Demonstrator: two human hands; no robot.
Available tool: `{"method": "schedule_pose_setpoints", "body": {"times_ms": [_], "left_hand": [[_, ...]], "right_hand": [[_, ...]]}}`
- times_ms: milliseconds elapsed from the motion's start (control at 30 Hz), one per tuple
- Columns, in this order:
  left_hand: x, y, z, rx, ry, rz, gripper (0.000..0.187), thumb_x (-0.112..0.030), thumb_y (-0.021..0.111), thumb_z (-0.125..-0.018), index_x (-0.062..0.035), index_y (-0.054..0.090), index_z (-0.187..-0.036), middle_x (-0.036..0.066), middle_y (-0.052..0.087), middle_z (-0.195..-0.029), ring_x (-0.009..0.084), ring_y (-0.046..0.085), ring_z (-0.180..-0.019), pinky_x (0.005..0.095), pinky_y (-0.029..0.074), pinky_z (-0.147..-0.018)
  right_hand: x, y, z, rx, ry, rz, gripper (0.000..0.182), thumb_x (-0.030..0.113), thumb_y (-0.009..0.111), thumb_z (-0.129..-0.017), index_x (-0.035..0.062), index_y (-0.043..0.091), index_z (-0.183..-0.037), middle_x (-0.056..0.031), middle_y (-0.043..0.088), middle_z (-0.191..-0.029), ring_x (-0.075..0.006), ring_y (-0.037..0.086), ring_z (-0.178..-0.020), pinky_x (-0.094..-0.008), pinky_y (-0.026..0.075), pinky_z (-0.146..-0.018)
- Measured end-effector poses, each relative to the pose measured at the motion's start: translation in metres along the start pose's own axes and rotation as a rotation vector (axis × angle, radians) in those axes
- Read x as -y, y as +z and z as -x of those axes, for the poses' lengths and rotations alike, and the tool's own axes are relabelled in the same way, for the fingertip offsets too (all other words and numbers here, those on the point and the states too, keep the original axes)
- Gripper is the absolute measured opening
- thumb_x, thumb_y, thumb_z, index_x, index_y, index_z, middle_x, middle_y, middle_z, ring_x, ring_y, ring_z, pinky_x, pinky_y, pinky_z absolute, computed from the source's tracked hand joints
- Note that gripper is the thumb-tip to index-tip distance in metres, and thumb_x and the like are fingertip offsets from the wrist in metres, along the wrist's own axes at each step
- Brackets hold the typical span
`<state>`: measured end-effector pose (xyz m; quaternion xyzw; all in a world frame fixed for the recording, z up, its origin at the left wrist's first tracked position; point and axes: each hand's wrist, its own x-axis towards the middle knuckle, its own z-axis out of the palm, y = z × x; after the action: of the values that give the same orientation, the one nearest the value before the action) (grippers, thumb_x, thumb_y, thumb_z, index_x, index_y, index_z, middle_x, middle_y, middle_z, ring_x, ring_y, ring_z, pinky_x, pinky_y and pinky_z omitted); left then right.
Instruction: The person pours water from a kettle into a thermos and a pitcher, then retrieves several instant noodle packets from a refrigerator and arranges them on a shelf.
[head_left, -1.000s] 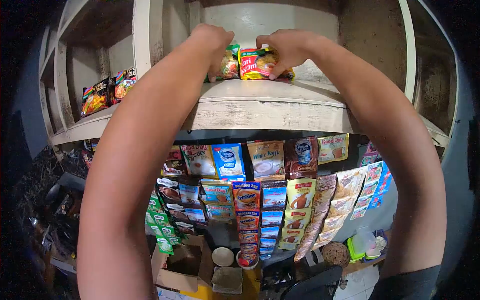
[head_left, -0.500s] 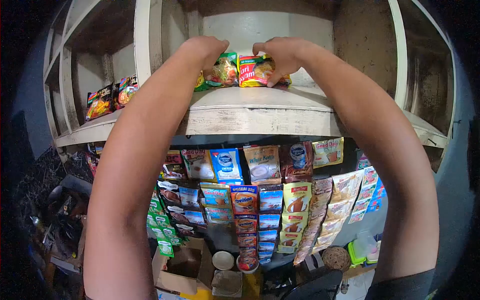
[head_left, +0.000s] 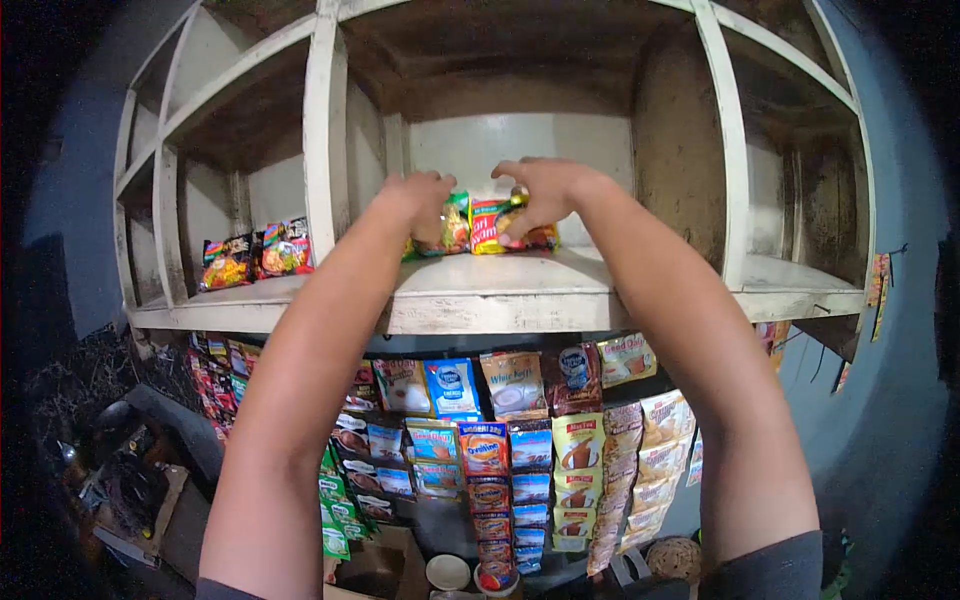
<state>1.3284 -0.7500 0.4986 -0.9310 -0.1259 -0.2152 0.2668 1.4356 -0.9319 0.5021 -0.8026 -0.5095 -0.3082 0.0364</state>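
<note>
Two instant noodle packets stand side by side on the middle shelf. My left hand (head_left: 422, 208) is closed round the left end of the green noodle packet (head_left: 458, 224), covering much of it. On the red and yellow noodle packet (head_left: 485, 226), marked "Kari Ayam", my right hand (head_left: 548, 196) grips the right side. Its thumb lies across the front and its index finger reaches above the top edge. Fingertips behind both packets are hidden.
Two black noodle packets (head_left: 228, 263) lean in the left compartment of the cream wooden shelf (head_left: 500, 312). Below the shelf hang several strips of drink sachets (head_left: 485, 450). A cardboard box (head_left: 385, 565) stands beneath, and upright dividers (head_left: 728, 150) flank the middle compartment.
The view has tilted upward, so the shelf sits lower in it and more of its upper part shows. Both hands stay at the packets; the right index finger looks more raised.
</note>
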Motion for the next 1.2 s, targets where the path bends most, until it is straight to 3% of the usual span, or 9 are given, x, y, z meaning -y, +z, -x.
{"method": "schedule_pose_setpoints", "body": {"times_ms": [133, 300, 400, 467, 567, 667, 967, 1133, 1200], "left_hand": [[-0.002, -0.004, 0.03, -0.423, 0.188, 0.149, 0.076, -0.022, 0.074, -0.069, -0.0123, 0.041, -0.137, 0.014, 0.043, -0.142, 0.0338, 0.042, -0.13, 0.047, 0.034, -0.108], [0.012, -0.012, 0.139, -0.832, 0.402, 0.21, 0.052, -0.013, 0.063, -0.077, -0.0129, 0.051, -0.128, 0.015, 0.048, -0.137, 0.0359, 0.046, -0.125, 0.0449, 0.036, -0.106], [0.034, -0.013, 0.234, -0.798, 0.47, 0.167, 0.045, -0.016, 0.06, -0.08, -0.0074, 0.051, -0.123, 0.019, 0.048, -0.136, 0.0325, 0.05, -0.123, 0.0461, 0.041, -0.103], [0.05, 0.002, 0.313, -0.591, 0.385, 0.137, 0.057, -0.021, 0.061, -0.078, -0.0098, 0.048, -0.133, 0.02, 0.044, -0.138, 0.0356, 0.042, -0.13, 0.0533, 0.032, -0.108], [0.077, 0.035, 0.422, -0.265, 0.108, 0.286, 0.042, -0.012, 0.061, -0.076, -0.0104, 0.061, -0.118, 0.016, 0.047, -0.141, 0.0359, 0.042, -0.132, 0.0483, 0.029, -0.11], [0.101, 0.087, 0.54, -0.114, -0.191, 0.535, 0.04, -0.009, 0.063, -0.076, -0.0099, 0.063, -0.116, 0.016, 0.047, -0.141, 0.0351, 0.04, -0.135, 0.0485, 0.027, -0.112], [0.116, 0.134, 0.873, 0.044, -1.205, 1.027, 0.048, -0.001, 0.068, -0.075, -0.0067, 0.057, -0.121, 0.016, 0.046, -0.142, 0.0307, 0.041, -0.133, 0.0427, 0.026, -0.112], [0.132, 0.117, 0.941, 0.189, -1.256, 0.92, 0.048, -0.005, 0.069, -0.075, -0.0064, 0.057, -0.122, 0.017, 0.046, -0.141, 0.0316, 0.038, -0.135, 0.0431, 0.024, -0.113], [0.142, 0.115, 0.952, 0.216, -1.187, 0.92, 0.05, -0.005, 0.07, -0.075, -0.0064, 0.056, -0.123, 0.019, 0.046, -0.141, 0.0316, 0.039, -0.134, 0.0436, 0.025, -0.112]], "right_hand": [[-0.005, -0.009, 0.001, -0.089, -0.072, -0.079, 0.104, 0.057, 0.083, -0.056, 0.0108, 0.041, -0.138, -0.0202, 0.053, -0.128, -0.0359, 0.053, -0.118, -0.0428, 0.043, -0.101], [0.03, -0.032, 0.02, -0.536, -0.29, -0.081, 0.067, 0.04, 0.073, -0.079, 0.0045, 0.05, -0.131, -0.0166, 0.052, -0.133, -0.0298, 0.049, -0.125, -0.0379, 0.038, -0.107], [0.101, -0.042, 0.069, -0.636, -0.236, -0.11, 0.051, 0.028, 0.074, -0.078, 0.0018, 0.056, -0.118, -0.0166, 0.055, -0.126, -0.0261, 0.053, -0.118, -0.0403, 0.042, -0.101], [0.159, -0.033, 0.109, -0.677, -0.422, 0.019, 0.061, 0.033, 0.075, -0.079, 0.0078, 0.051, -0.129, -0.0148, 0.051, -0.132, -0.0303, 0.048, -0.125, -0.0454, 0.035, -0.109], [0.167, -0.009, 0.145, -0.518, -0.555, 0.064, 0.049, 0.02, 0.064, -0.082, 0.0001, 0.055, -0.126, -0.0214, 0.049, -0.137, -0.0347, 0.042, -0.132, -0.0455, 0.03, -0.11], [0.232, 0.047, 0.194, -0.313, -0.51, -0.319, 0.056, 0.029, 0.077, -0.067, 0.002, 0.062, -0.114, -0.0251, 0.05, -0.134, -0.0404, 0.046, -0.128, -0.0496, 0.035, -0.106], [0.437, 0.191, 0.301, 0.425, 0.037, -0.955, 0.055, 0.022, 0.077, -0.077, 0.0072, 0.054, -0.125, -0.0216, 0.042, -0.142, -0.035, 0.038, -0.135, -0.044, 0.031, -0.11], [0.554, 0.215, 0.273, 1.043, -0.247, -1.083, 0.056, 0.034, 0.07, -0.085, 0.0052, 0.05, -0.129, -0.0183, 0.055, -0.128, -0.0301, 0.052, -0.121, -0.0364, 0.039, -0.102], [0.595, 0.209, 0.251, 1.037, -0.29, -1.068, 0.056, 0.034, 0.07, -0.085, 0.0046, 0.05, -0.128, -0.0182, 0.056, -0.126, -0.0308, 0.053, -0.119, -0.0365, 0.04, -0.101]]}}
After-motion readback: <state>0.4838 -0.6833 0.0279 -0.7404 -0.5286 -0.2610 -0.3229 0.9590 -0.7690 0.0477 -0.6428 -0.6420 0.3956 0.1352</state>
